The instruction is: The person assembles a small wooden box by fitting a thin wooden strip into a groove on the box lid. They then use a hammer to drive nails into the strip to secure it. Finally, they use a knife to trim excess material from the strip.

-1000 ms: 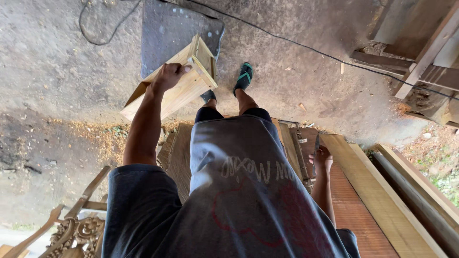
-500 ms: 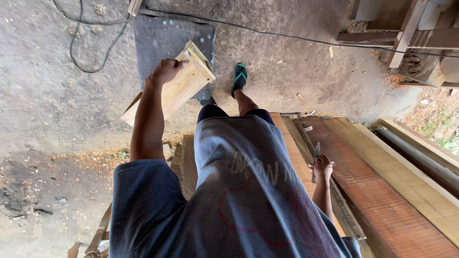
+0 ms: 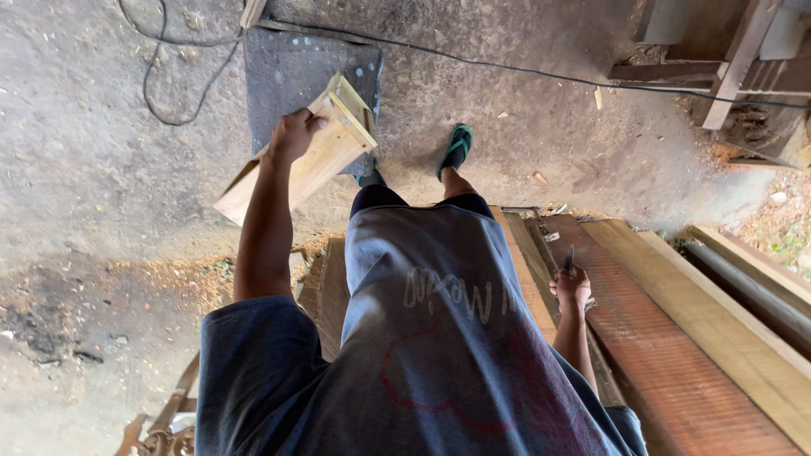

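Grey concrete floor [image 3: 101, 169] lies under the person, dusty and speckled with wood chips. A thin black cable [image 3: 507, 67] runs across it, and another one loops near the top left. A dark grey mat [image 3: 287, 76] sits flat on the floor in front of the feet. One foot wears a green sandal [image 3: 456, 150]. Sawdust [image 3: 177, 274] is piled by the left side. To the right lie long boards: a reddish-brown plank [image 3: 676, 338] and a pale plank [image 3: 718, 312] beside it. A wooden frame [image 3: 726, 67] stands in the top right corner. The person's grey shirt [image 3: 439, 338] fills the middle and hides a lot of the floor and the boards behind it.

Since a second ago, the wooden piece has stayed in the left hand, held out in front. The mat now shows more, and the right hand has stayed low by the planks.

The left hand [image 3: 291, 135] is wrapped tight around the edge of a pale wooden box frame [image 3: 325, 152]. It is made of light boards joined at a corner, tilted, held up above the floor and partly over the mat. The right hand [image 3: 573, 287] is closed around a small dark tool [image 3: 569, 257] that sticks up from the fist, just above the reddish plank.
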